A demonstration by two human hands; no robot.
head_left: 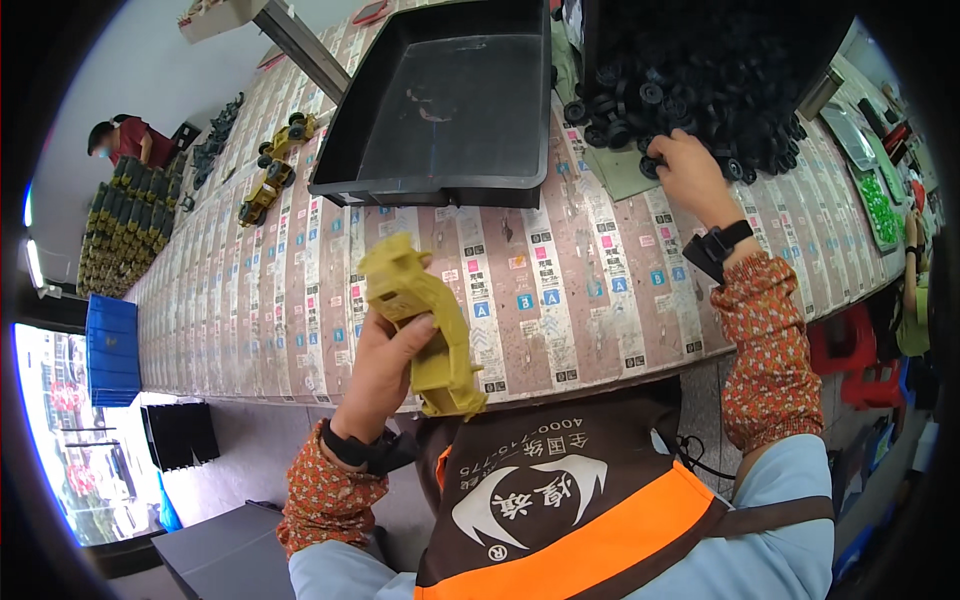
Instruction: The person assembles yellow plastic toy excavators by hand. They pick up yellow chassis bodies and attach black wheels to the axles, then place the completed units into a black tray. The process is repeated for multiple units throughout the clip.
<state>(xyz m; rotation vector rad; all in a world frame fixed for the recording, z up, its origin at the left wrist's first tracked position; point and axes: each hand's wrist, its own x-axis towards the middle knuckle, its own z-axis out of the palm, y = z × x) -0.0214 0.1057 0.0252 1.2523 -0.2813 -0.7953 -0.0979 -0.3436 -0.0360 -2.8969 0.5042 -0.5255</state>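
Note:
Tilted upright above the table's near edge is a yellow-green plastic toy car body (452,362). My left hand (385,362) is closed around its side, with the thumb across it. No wheels show on this body. At the back right, my right hand (692,178) reaches the near left edge of a heap of black toy wheels (700,105). Its fingertips are closed on a black toy wheel (649,167) at the edge of the heap, and the fingers partly cover it.
A large black tray (425,190) stands at back centre. Left of it are yellow-green toy cars with black wheels (265,192). Farther left, a person (150,140) is beside stacked car parts (130,225). Red stools (850,345) and a tray of green pieces (880,208) are at right.

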